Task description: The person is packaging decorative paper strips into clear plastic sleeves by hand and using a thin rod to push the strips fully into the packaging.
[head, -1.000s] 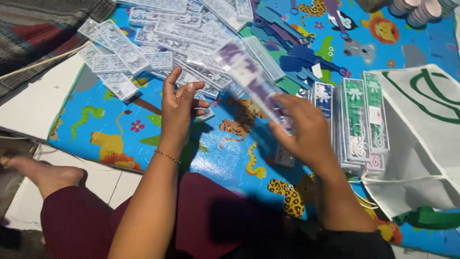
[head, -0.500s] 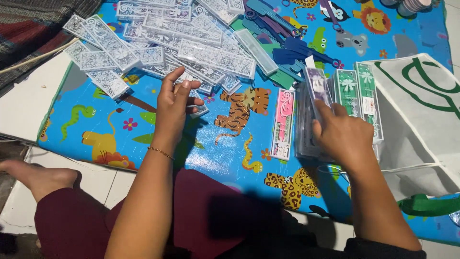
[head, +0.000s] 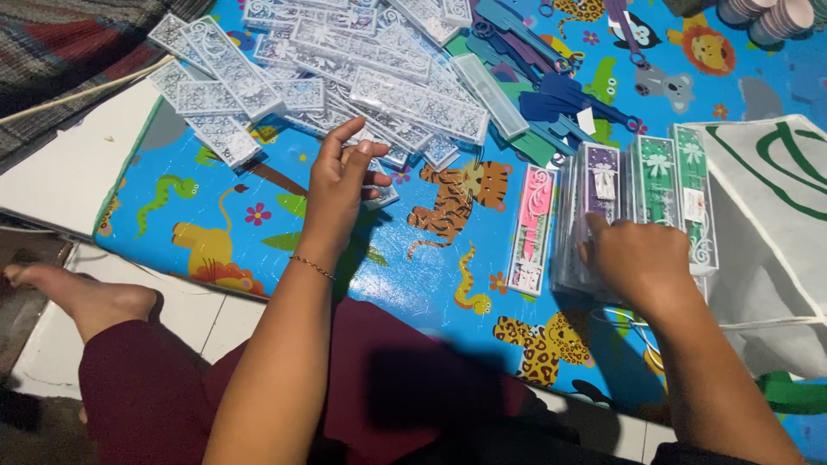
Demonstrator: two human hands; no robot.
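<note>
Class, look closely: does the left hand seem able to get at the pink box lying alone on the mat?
Probably yes. The left hand rests by the clear lids, and only bare mat lies between it and the pink box.

left hand (head: 340, 185) fingertips on small clear box at near edge of clear patterned box pile (head: 345, 77), right hand (head: 637, 258) flat on stack of filled boxes (head: 637, 207), pink box (head: 532, 228) just left, animal-print mat (head: 258, 232), white bag (head: 775, 224) right
</note>
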